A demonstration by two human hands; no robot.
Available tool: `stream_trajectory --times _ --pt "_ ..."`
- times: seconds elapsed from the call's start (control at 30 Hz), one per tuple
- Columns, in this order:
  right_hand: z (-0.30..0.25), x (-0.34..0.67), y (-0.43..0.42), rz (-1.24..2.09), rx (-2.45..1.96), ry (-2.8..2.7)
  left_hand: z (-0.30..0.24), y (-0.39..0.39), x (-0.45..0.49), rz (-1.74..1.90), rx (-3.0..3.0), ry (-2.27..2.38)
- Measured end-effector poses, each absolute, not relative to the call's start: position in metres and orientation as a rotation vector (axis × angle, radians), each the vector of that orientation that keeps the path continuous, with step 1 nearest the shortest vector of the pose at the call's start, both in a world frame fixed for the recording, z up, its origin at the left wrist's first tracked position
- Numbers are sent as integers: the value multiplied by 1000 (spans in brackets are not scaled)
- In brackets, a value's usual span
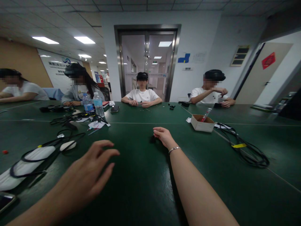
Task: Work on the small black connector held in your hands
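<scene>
Left hand (91, 175) splayed, grip released, right hand (164, 135) curled, grip unclear, smooth green tabletop (141, 191)

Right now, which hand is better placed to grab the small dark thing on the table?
Right, probably: the right hand lies beside the small dark thing; the left hand hovers open, nearer the body.

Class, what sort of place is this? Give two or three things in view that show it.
Probably an office meeting room: people seated along a big green table, glass double doors behind them, and a panelled ceiling with flat lights.
</scene>
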State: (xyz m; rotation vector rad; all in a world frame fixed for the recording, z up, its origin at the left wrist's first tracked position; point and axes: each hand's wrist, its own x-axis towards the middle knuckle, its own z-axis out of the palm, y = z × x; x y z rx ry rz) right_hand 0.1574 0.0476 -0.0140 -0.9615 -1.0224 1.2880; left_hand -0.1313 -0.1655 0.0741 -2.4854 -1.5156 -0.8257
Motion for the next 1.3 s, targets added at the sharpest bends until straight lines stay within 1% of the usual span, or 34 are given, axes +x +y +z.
stream_trajectory --times 0.07,0.17,0.27,0.33,0.4,0.47,0.57,0.63,0.73,0.87,0.97,1.07,1.13,1.17,1.23,1.3 --pt "-17 159 50 1268 -973 -1049 75 -125 -92 -682 -2664 -1338" --pt "-21 158 54 1200 -976 -1116 69 -61 -30 -745 -2721 -1229" --pt "-21 155 56 1094 -1013 -1207 57 -10 18 -1034 -2666 -1450" --pt "-17 151 55 920 -1083 -1289 43 12 36 -1211 -2616 -1686" --pt "-12 145 53 698 -1154 -1390 27 25 42 -1387 -2581 -1841" --pt "-7 139 50 544 -1192 -1490 11 32 37 -1587 -2583 -1837" --pt "-2 129 47 450 -1180 -1618 -6 40 22 -1892 -2603 -1755" --pt "0 124 46 383 -1156 -1693 -11 45 14 -2046 -2573 -1782" --pt "0 121 47 282 -1129 -1767 -14 51 9 -2135 -2575 -1814" --pt "-4 133 52 363 -1146 -1748 -14 55 8 -2208 -2503 -1831" --pt "-4 153 54 509 -1229 -1624 -15 56 5 -2328 -2400 -1977" --pt "0 176 51 879 -1288 -1566 -15 59 3 -2490 -2300 -2096" --pt "2 185 49 1132 -1245 -1666 -16 61 3 -2615 -2214 -2089" --pt "3 186 49 1196 -1222 -1744 -17 62 3 -2657 -2185 -2083" --pt "3 182 50 1153 -1227 -1911 -18 63 4 -2687 -2186 -2077" --pt "0 171 51 932 -1295 -2030 -17 63 3 -2671 -2241 -2081"
